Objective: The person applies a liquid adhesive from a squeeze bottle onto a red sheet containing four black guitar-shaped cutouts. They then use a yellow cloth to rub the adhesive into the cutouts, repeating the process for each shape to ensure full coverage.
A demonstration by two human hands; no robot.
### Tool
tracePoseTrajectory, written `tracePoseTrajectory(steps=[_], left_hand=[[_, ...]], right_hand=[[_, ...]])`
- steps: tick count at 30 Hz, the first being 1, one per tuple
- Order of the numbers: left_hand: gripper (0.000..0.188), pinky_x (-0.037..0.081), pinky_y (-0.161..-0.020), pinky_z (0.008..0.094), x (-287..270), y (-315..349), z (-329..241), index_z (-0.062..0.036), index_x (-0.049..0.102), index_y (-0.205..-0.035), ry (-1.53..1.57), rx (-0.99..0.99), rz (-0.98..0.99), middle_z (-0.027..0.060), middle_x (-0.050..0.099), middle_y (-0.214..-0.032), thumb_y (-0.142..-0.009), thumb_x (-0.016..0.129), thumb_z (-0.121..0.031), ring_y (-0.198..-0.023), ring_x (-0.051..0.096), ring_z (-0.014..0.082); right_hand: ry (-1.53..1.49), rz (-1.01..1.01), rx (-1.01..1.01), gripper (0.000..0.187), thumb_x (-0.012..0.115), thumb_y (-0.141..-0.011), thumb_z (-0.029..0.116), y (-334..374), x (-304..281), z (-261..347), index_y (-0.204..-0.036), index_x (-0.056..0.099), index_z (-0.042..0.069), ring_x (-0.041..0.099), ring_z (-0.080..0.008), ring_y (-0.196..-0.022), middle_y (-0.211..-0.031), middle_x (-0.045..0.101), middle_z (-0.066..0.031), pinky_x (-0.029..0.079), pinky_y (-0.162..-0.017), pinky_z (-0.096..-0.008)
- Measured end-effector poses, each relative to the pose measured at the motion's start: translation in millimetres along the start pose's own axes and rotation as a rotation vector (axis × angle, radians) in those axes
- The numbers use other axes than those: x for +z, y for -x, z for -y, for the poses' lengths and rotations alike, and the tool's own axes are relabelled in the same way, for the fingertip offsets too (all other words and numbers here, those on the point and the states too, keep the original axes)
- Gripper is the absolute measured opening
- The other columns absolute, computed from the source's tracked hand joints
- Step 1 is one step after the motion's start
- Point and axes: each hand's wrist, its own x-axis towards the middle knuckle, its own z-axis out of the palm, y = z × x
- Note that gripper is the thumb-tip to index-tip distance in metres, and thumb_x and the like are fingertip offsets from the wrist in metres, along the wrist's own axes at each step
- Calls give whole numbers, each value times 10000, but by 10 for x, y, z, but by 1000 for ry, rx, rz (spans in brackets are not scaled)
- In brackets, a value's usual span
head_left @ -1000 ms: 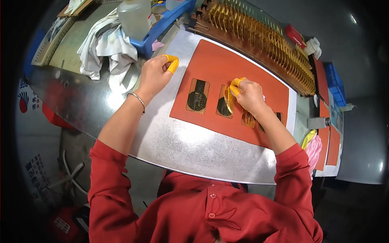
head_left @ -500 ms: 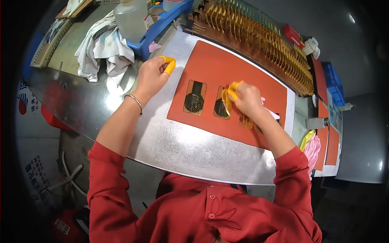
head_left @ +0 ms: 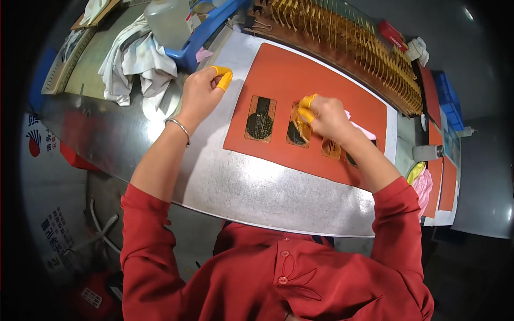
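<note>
My left hand (head_left: 202, 92), with yellow finger cots, is closed in a pinch beside the left edge of the orange mat (head_left: 310, 67); whatever it may hold is too small to make out. My right hand (head_left: 331, 119), also in yellow finger cots, pinches a thin amber film (head_left: 305, 129) over the second of several flat cards in a row. Part of a pink cloth (head_left: 364, 131) shows behind this hand. Left of it lies a card (head_left: 259, 125) with a black disc and strip on an amber grid. Another amber card (head_left: 331, 148) lies below the right wrist, and one more is partly hidden by the forearm.
Behind the mat stands a long brown rack (head_left: 342, 53) filled with upright amber sheets. A blue bin (head_left: 201, 36), a clear plastic bottle (head_left: 170, 24) and white cloths (head_left: 144, 61) are at the back left. A grey bottle (head_left: 428, 153) lies at the right.
The whole view has shifted slightly, so the table sits higher in the picture. My right hand stays at the second card with the amber film; my left hand keeps its pinch.
</note>
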Motion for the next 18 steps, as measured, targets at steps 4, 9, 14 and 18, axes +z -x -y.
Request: tracePoseTrajectory(steps=[4,9,14,18], left_hand=[[127,414,-525,324,24,-9,45,2,647,-825,35,23,-56,132,598,-691,-771,639,-113,-557,544,231],[133,407,-512,339,76,-7,54,5,640,-796,50,80,-62,131,576,-659,-764,640,-124,-536,532,257],[132,411,-530,291,41,6,89,7,656,-873,66,56,-61,125,604,-717,-774,636,-78,-566,535,192],[129,407,-510,325,47,-4,-30,0,639,-813,-4,76,-23,121,572,-672,-772,638,-122,-535,520,230]], right_hand=[[-58,130,-186,115,679,-704,123,291,46,342,-795,624,78,583,-264,-609,-679,585,-92,468,-529,-357],[64,-18,42,128,654,-749,175,-36,31,-22,-831,631,80,592,-304,-650,-719,594,-123,480,-569,-392],[-46,63,-204,125,670,-729,121,303,105,228,-835,640,61,596,-264,-624,-697,591,-102,482,-547,-377],[5,14,-167,116,655,-753,149,320,127,122,-833,647,65,604,-269,-624,-694,601,-101,488,-554,-372]])
